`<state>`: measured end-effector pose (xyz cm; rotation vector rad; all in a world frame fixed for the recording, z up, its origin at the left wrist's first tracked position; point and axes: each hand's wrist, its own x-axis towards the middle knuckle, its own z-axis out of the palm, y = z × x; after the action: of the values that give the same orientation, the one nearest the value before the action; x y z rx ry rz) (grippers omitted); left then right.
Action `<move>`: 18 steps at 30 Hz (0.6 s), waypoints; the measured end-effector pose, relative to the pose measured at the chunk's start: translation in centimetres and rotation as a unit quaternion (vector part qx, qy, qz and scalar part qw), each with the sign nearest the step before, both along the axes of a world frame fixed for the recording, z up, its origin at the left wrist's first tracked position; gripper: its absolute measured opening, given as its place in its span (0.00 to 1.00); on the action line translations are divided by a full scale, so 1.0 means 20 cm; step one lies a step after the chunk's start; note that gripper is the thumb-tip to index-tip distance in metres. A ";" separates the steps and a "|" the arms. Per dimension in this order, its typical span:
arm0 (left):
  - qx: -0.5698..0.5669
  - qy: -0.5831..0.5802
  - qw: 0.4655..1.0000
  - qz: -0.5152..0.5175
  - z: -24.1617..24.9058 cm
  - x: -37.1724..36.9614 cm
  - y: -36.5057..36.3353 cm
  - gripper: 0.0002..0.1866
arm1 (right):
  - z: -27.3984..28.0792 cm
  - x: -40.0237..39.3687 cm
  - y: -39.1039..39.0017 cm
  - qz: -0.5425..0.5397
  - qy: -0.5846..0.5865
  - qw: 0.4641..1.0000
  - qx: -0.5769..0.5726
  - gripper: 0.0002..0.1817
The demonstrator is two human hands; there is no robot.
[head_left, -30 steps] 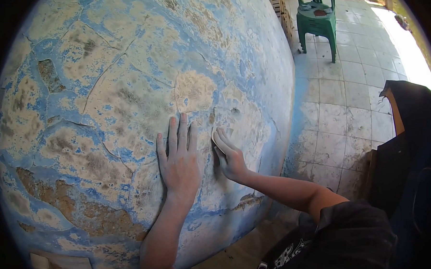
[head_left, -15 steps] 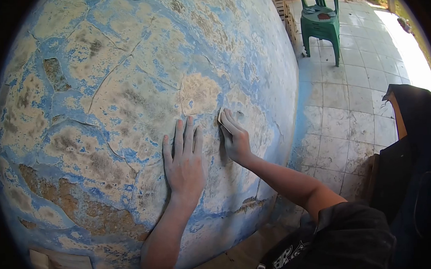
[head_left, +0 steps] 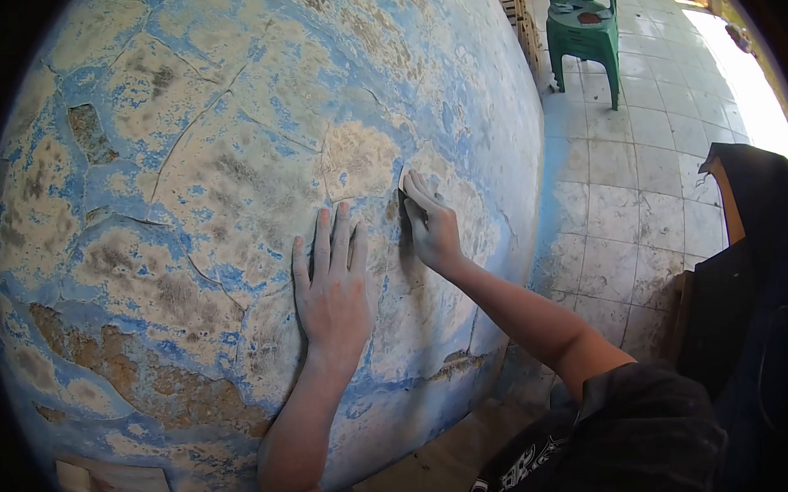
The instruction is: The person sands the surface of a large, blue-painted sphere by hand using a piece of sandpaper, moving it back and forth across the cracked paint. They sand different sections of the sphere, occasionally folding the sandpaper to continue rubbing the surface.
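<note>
Pressing a thin pale pad point(head_left: 405, 177) against the peeling blue wall point(head_left: 198, 184), the right hand point(head_left: 435, 231) has its grip closed, fingers together over it. The left hand point(head_left: 333, 310) lies flat just beside, its grip spread and holding nothing. Beyond the wall's edge, a green plastic chair point(head_left: 583, 40) stands on the tiled floor point(head_left: 612, 210), near slatted crates point(head_left: 518, 21). A dark cover point(head_left: 722, 306) hangs at right. The black shirt point(head_left: 631, 429) bears white print, unreadable here.

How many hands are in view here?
2: the left hand lies flat on the wall; the right hand, to its right, holds a pale pad against the wall.
</note>
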<state>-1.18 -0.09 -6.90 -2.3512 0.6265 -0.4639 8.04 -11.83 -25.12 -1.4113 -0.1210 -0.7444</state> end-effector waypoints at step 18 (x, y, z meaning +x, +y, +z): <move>-0.011 -0.043 0.999 -0.005 0.05 0.01 -0.01 0.37 | -0.19 -0.30 0.17 0.055 -0.105 0.986 -0.113 0.28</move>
<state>-0.97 -0.36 -5.85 -2.3356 0.5957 -0.5748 2.01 -8.36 -28.84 -1.5238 -0.4562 -0.8057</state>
